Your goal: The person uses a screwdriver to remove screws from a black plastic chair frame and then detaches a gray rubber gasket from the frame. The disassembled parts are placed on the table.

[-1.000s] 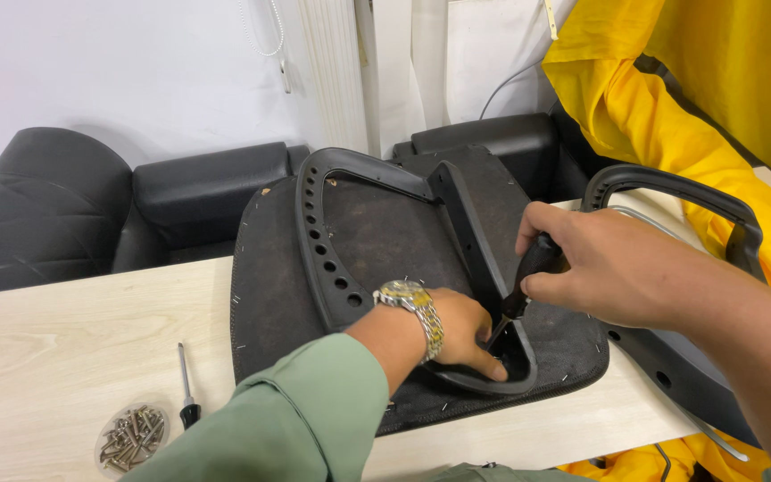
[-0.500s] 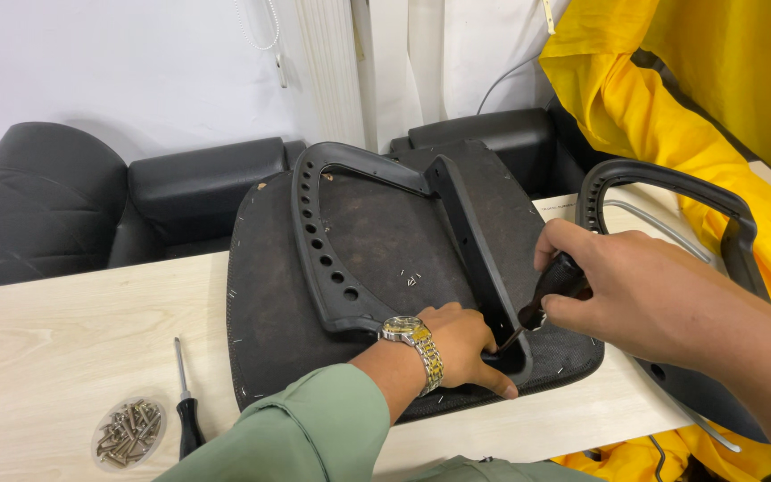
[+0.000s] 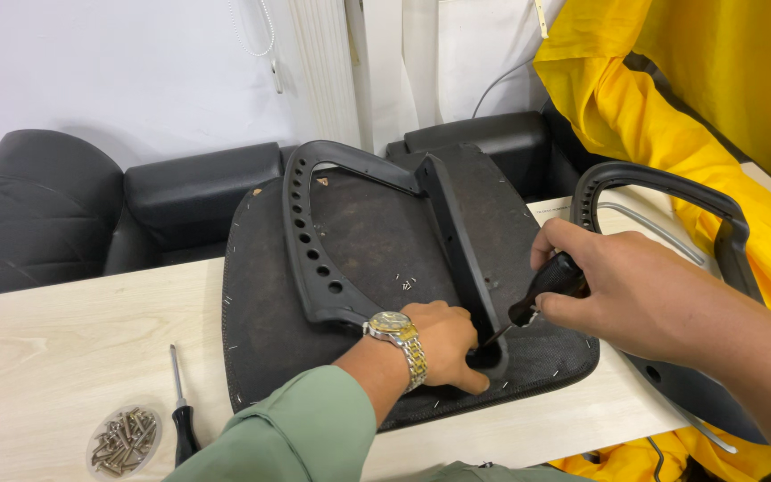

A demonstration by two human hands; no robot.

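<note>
An upturned black chair seat (image 3: 261, 303) lies on the pale wooden table (image 3: 55, 348). A black plastic armrest (image 3: 314, 259) with a row of holes rests on its underside. My left hand (image 3: 439, 344), with a wristwatch, presses down on the armrest's near end. My right hand (image 3: 617, 286) grips the black handle of a screwdriver (image 3: 542, 290). Its tip points down into the armrest's end, beside my left fingers.
A second black armrest (image 3: 662, 183) lies at the right on the table. A small screwdriver (image 3: 180, 406) and a round clear lid of screws (image 3: 124, 440) sit at the front left. Black sofa cushions (image 3: 46, 210) stand behind; yellow cloth (image 3: 671, 98) hangs at the right.
The view shifted slightly. My left hand slid a little left along the armrest's end, and the screwdriver stays at the same spot in my right hand.
</note>
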